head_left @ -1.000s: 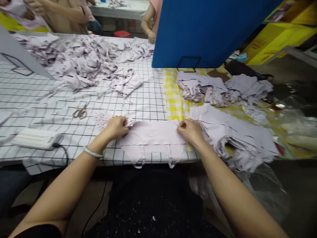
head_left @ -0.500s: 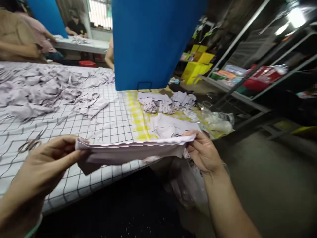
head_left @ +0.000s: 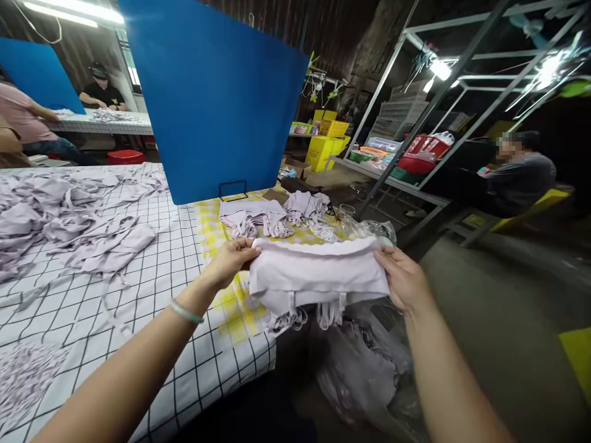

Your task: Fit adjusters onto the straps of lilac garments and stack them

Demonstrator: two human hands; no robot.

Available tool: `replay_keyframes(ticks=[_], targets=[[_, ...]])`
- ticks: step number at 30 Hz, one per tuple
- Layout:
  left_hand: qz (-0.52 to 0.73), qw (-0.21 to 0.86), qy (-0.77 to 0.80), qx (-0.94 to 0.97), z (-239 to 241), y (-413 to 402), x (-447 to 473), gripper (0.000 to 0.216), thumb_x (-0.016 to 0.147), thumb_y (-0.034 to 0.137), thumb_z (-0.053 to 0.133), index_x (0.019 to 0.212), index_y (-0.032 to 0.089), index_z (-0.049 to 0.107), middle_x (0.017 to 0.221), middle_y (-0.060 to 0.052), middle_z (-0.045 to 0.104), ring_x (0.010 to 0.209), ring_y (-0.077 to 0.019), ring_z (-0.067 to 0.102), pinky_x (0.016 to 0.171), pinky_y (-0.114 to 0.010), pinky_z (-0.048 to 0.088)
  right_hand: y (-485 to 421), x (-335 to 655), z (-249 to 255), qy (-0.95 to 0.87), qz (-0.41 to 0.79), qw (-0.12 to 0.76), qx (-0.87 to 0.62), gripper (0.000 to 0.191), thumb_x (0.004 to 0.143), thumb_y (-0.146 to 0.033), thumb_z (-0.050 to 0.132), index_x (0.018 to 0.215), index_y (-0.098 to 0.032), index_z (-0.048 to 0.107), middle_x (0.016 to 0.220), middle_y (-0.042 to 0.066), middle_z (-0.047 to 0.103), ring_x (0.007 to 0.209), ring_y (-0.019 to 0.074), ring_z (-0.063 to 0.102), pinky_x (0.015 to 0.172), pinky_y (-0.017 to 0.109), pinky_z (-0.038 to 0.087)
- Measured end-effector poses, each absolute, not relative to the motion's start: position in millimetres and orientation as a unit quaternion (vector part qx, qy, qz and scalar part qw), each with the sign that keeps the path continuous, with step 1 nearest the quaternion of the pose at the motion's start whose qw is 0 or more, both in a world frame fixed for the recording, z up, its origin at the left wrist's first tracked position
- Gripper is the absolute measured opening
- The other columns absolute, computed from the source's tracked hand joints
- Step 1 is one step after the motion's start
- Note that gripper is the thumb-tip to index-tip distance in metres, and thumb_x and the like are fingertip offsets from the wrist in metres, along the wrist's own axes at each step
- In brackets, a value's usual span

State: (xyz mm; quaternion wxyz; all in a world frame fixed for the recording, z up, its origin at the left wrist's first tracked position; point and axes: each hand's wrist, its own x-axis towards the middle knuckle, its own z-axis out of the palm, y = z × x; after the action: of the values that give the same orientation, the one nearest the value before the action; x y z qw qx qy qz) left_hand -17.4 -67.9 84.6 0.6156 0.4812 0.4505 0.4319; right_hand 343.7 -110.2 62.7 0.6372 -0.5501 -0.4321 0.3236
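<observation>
A pale lilac strappy garment, like a camisole top (head_left: 318, 271), is stretched between my two hands above the table's right corner. My left hand (head_left: 231, 261), with a pale bangle on its wrist, pinches one upper corner. Gripping the opposite end is my right hand (head_left: 404, 277). Loops of thin straps hang beneath the cloth, and whether they belong to it or to pieces behind I cannot tell. Just beyond lies a stack of similar garments (head_left: 253, 212) with another bunch (head_left: 307, 206) beside it, on a yellow checked cloth (head_left: 210, 224).
A heap of lilac garments (head_left: 50, 203) covers the left of the grid-patterned tablecloth (head_left: 170, 320). An upright blue board (head_left: 221, 104) stands at the back. A clear plastic bag (head_left: 355, 375) hangs below the corner. Metal shelving (head_left: 388, 178) and a seated person (head_left: 521, 175) are at right.
The garment has moved away from me and rightward, over the yellow cloth's end, and now shows its broad face instead of its edge. My view has turned right and up.
</observation>
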Motion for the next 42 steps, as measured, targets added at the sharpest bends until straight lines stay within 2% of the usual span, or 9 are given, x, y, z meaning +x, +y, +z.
replay_keyframes(ticks=[11,15,18,22,25,30,33,37,42], targets=[[0.361,0.482,0.581,0.547,17,24,14,0.013,0.067,0.016,0.071,0.073,0.017,0.06,0.056,0.002,0.053,0.054,-0.0159,0.057,0.059,-0.031,0.05,-17,361,-29,-0.499,0.232,0.483,-0.681,0.034,0.071,-0.043,0.062,0.093,-0.017,0.062,0.072,0.002,0.066,0.061,0.0185,0.06,0.063,0.035,0.051],[0.351,0.343,0.578,0.652,23,21,21,0.021,0.077,0.015,0.062,0.098,0.016,0.067,0.096,-0.01,0.068,0.097,-0.0262,0.064,0.093,-0.042,0.05,-28,361,-19,-0.536,0.15,0.434,-0.708,0.038,0.077,-0.036,0.059,0.108,-0.015,0.065,0.112,0.018,0.068,0.105,0.0321,0.063,0.095,0.051,0.047],[0.254,0.14,0.479,0.828,20,11,34,0.035,0.094,0.024,0.048,0.124,0.016,0.063,0.138,-0.014,0.058,0.132,-0.0302,0.049,0.115,-0.05,0.032,-28,351,-13,-0.643,0.014,0.329,-0.691,0.048,0.093,-0.038,0.046,0.134,-0.015,0.057,0.149,0.018,0.047,0.141,0.0328,0.038,0.116,0.052,0.03],[0.093,0.08,0.437,0.891,-1,7,43,0.054,0.101,0.045,0.036,0.149,0.02,0.043,0.16,-0.009,0.037,0.15,-0.031,0.026,0.123,-0.056,0.009,-18,344,-31,-0.711,0.046,0.153,-0.685,0.059,0.1,-0.044,0.027,0.15,-0.017,0.043,0.159,0.012,0.038,0.15,0.0303,0.025,0.121,0.053,0.024],[0.07,0.096,0.452,0.884,-11,10,43,0.058,0.102,0.049,0.033,0.154,0.023,0.035,0.163,-0.007,0.031,0.152,-0.031,0.021,0.123,-0.056,0.008,-14,346,-46,-0.712,0.089,0.136,-0.683,0.061,0.101,-0.046,0.023,0.151,-0.017,0.041,0.159,0.01,0.039,0.151,0.0275,0.025,0.124,0.051,0.02],[0.229,0.08,0.477,0.844,10,-27,36,0.045,0.101,0.038,0.039,0.137,0.014,0.053,0.151,-0.015,0.047,0.143,-0.0319,0.035,0.118,-0.055,0.021,-20,344,-31,-0.698,0.077,0.086,-0.707,0.062,0.101,-0.044,0.028,0.152,-0.012,0.039,0.162,0.014,0.032,0.151,0.0324,0.023,0.122,0.057,0.02],[0.337,0.128,0.48,0.8,16,-90,33,0.031,0.099,0.042,0.046,0.098,0.016,0.065,0.106,-0.012,0.067,0.104,-0.0268,0.057,0.095,-0.044,0.044,-26,326,-7,-0.719,0.011,0.117,-0.685,0.058,0.101,-0.044,0.032,0.153,-0.019,0.04,0.164,0.01,0.029,0.152,0.0367,0.019,0.119,0.067,0.014],[0.353,0.204,0.473,0.781,0,-159,33,0.026,0.086,0.044,0.068,0.082,0.019,0.063,0.084,-0.007,0.062,0.082,-0.0239,0.053,0.075,-0.039,0.043,-22,282,14,-0.813,0.065,0.14,-0.562,0.055,0.104,-0.048,0.024,0.152,-0.028,0.041,0.164,0.002,0.03,0.153,0.0301,0.019,0.122,0.059,0.013],[0.359,0.317,0.48,0.735,-14,-173,28,0.013,0.088,0.03,0.062,0.079,0.021,0.064,0.079,-0.004,0.059,0.078,-0.0206,0.052,0.073,-0.035,0.042,-15,245,10,-0.818,0.18,0.05,-0.545,0.062,0.103,-0.056,0.019,0.156,-0.028,0.034,0.165,0.001,0.024,0.154,0.0274,0.016,0.123,0.055,0.013]])
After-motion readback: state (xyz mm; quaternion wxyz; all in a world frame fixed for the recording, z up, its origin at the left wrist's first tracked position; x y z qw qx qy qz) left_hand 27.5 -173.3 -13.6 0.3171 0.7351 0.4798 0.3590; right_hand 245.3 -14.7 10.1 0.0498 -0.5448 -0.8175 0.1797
